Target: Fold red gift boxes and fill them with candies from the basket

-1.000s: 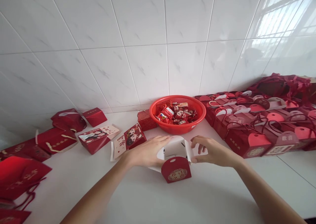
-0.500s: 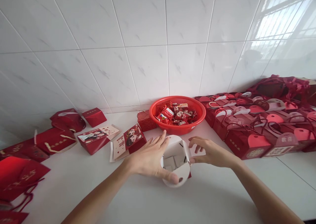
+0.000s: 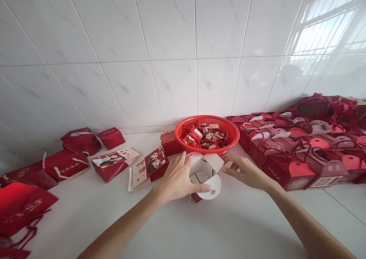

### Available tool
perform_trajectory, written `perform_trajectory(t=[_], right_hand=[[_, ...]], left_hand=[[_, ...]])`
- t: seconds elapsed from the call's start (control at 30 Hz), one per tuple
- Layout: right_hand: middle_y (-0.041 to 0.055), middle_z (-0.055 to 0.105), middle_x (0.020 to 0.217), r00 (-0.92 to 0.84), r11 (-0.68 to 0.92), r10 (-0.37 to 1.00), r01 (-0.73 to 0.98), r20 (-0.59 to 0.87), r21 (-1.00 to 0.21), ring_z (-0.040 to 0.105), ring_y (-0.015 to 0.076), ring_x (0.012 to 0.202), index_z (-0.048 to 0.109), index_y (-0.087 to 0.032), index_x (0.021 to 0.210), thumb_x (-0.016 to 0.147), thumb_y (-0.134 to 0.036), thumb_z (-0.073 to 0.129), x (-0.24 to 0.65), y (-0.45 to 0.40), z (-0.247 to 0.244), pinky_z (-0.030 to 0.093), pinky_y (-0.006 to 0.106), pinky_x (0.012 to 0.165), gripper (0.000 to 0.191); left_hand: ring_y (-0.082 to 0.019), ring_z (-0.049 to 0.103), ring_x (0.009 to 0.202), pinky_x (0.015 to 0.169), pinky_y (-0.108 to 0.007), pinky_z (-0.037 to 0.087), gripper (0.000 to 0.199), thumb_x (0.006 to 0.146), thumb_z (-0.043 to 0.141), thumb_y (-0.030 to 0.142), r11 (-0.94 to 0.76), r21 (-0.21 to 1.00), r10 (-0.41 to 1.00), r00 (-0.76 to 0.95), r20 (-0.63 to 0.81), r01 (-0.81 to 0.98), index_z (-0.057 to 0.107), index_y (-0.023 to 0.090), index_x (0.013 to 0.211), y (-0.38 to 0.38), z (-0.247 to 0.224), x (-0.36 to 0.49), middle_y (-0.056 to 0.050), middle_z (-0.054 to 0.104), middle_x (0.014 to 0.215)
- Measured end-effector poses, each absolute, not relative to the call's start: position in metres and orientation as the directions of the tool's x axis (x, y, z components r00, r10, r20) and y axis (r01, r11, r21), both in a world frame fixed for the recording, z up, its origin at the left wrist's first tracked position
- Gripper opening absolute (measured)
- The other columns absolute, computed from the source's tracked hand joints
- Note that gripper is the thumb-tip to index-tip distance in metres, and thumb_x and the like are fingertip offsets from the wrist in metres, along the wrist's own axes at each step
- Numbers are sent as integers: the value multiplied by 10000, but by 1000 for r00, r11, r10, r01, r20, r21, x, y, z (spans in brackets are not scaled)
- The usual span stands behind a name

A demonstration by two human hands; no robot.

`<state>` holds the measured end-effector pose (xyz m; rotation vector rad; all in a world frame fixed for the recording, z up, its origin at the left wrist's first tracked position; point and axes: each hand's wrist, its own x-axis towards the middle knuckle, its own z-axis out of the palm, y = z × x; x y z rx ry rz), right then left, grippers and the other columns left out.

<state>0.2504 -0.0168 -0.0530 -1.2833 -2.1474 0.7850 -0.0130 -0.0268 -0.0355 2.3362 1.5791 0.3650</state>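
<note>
A small gift box (image 3: 203, 175), red outside and white inside, stands on the table in front of me with its flaps spread. Pale folded cardboard shows on its floor. My left hand (image 3: 178, 179) holds the box from the left, the thumb over the round front flap (image 3: 215, 192) and the fingers by the back flap. At the right side flap (image 3: 215, 163) is my right hand (image 3: 244, 172), its fingers bent and apart; whether they touch the flap I cannot tell. Right behind the box sits a red plastic basket (image 3: 206, 151) of wrapped sweets (image 3: 210, 135).
Rows of red gift boxes (image 3: 288, 171) fill the right side. On the left lie a printed box with flaps out (image 3: 154, 163), another printed box (image 3: 110, 167), and red bags (image 3: 23, 205) with cords. A tiled wall (image 3: 171, 87) runs behind the table.
The box has turned, so its front flap points to the right and its side flap stands up at the back right. My left hand has closed round the box's left side.
</note>
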Motion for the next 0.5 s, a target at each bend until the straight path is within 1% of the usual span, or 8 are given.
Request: perform_trajectory(t=[0.1, 0.2, 0.27, 0.3, 0.37, 0.4, 0.43, 0.5], right_hand=[[45, 709, 809, -357, 411, 906, 607, 228, -680, 637, 171, 662, 676, -194, 855, 899, -420, 556, 254, -4, -39, 486, 287, 619, 259], [42, 687, 747, -348, 446, 891, 561, 290, -697, 635, 169, 659, 662, -177, 780, 889, -453, 567, 251, 24, -24, 488, 277, 613, 311], [45, 702, 797, -365, 454, 888, 603, 280, -655, 657, 179, 734, 664, -174, 827, 904, -436, 553, 245, 53, -18, 505, 274, 663, 294], [45, 712, 834, -363, 438, 898, 674, 250, -595, 665, 181, 773, 666, -178, 869, 916, -405, 539, 240, 69, -16, 510, 273, 693, 264], [63, 726, 920, -351, 415, 910, 738, 222, -532, 675, 203, 841, 673, -175, 964, 890, -305, 582, 230, 104, -16, 515, 287, 747, 175], [76, 727, 967, -343, 404, 915, 763, 212, -504, 678, 222, 886, 672, -174, 1007, 866, -246, 599, 224, 122, -17, 516, 302, 776, 175], [88, 726, 1019, -341, 396, 918, 786, 200, -475, 676, 249, 943, 671, -180, 1055, 837, -205, 620, 218, 138, -18, 515, 321, 810, 225], [117, 700, 1157, -346, 388, 922, 824, 175, -413, 644, 309, 1083, 655, -194, 1163, 769, -163, 683, 207, 167, -21, 504, 361, 890, 397]], left_hand=[[-439, 388, 1359, 1058, -557, 394, 1051, 639, 617, 855, -410, 372, 912, 384, 144, 833, 449, 233, 1470, -25, -41, -12, -180, 420, 1479], [-415, 417, 1336, 1059, -552, 415, 923, 720, 617, 789, -458, 374, 889, 401, 223, 807, 465, 265, 1464, -25, -43, -11, -158, 428, 1465], [-396, 429, 1334, 1066, -552, 422, 797, 777, 612, 729, -450, 383, 891, 380, 247, 807, 503, 290, 1433, -25, -43, -10, -139, 436, 1454], [-387, 432, 1337, 1071, -553, 421, 735, 809, 598, 697, -440, 386, 896, 364, 256, 811, 524, 287, 1415, -25, -43, -11, -137, 440, 1447], [-366, 440, 1341, 1082, -549, 422, 608, 876, 555, 620, -429, 388, 899, 342, 275, 816, 566, 266, 1371, -24, -43, -12, -139, 454, 1428], [-356, 445, 1344, 1084, -542, 426, 548, 900, 541, 577, -431, 387, 896, 336, 289, 815, 590, 258, 1342, -23, -43, -13, -138, 460, 1425], [-347, 453, 1344, 1085, -534, 433, 496, 912, 536, 535, -437, 385, 891, 333, 308, 813, 611, 253, 1313, -22, -44, -14, -135, 465, 1425], [-334, 476, 1338, 1083, -517, 449, 422, 917, 542, 475, -448, 384, 879, 320, 353, 807, 645, 249, 1259, -18, -44, -18, -129, 477, 1433]])
